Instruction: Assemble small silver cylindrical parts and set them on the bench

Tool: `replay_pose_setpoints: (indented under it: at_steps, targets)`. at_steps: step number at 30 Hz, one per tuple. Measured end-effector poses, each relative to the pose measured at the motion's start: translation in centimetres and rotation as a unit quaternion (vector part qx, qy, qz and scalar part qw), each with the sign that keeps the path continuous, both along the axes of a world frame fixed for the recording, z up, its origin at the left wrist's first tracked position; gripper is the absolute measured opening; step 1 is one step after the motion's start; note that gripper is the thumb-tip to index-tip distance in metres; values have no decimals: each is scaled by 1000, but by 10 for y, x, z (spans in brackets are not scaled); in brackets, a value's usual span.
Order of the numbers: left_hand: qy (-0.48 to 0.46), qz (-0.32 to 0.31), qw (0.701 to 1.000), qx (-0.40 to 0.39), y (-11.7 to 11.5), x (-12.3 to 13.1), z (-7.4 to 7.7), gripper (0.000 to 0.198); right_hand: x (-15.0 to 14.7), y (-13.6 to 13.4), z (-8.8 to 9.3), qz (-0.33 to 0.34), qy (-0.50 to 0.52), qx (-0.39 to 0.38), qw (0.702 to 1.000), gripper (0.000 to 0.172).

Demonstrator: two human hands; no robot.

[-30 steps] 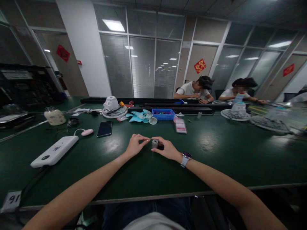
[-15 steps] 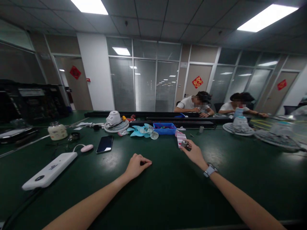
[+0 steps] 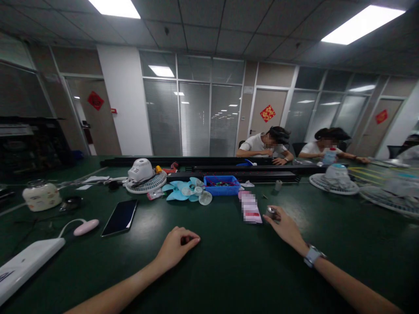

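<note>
In my right hand point(image 3: 286, 227) a small grey metal cylinder point(image 3: 271, 212) is pinched between thumb and fingers, close above the green table. Left of it lies a pink and white packet point(image 3: 250, 208), apart from the hand. My left hand point(image 3: 178, 246) rests on the table with its fingers curled and thumb and fingertip pressed together. Whatever those fingers may hold is hidden. Another grey cylinder point(image 3: 278, 185) stands farther back on the right. Light-blue fan blades point(image 3: 178, 192) lie beside a blue bin point(image 3: 221, 186) with small coloured parts inside.
A phone point(image 3: 119, 217), a white power bank point(image 3: 31, 261) with a pink piece on a cable, and a patterned jar point(image 3: 42, 196) are on the left. White fan parts point(image 3: 142, 174) stand behind. Black rails point(image 3: 242, 175) cross the table. Two people sit beyond them.
My right hand has drawn nearer and to the right with the cylinder, clear of the packet. My left hand keeps its curled pose. The camera view has shifted.
</note>
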State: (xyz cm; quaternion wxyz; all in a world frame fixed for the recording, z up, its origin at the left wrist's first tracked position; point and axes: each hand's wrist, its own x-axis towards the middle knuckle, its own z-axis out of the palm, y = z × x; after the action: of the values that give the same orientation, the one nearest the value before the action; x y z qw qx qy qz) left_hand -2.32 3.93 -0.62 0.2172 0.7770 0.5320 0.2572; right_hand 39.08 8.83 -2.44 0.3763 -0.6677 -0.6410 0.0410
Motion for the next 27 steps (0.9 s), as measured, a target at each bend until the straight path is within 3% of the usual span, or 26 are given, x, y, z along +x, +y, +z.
replay_pose_setpoints:
  at_steps: [4, 9, 16, 27]
  targets:
    - [-5, 16, 1000, -26, 8, -1, 1, 34, 6, 11, -2, 37, 25, -2, 999, 48]
    - [-8, 33, 998, -58, 23, 3, -10, 28, 19, 27, -8, 58, 21, -17, 998, 45]
    - [-21, 20, 994, -102, 31, 7, -11, 28, 30, 37, -13, 30, -5, -45, 999, 49]
    - [-40, 10, 994, -101, 26, 1, -15, 24, 9, 19, -13, -44, -33, -62, 997, 63]
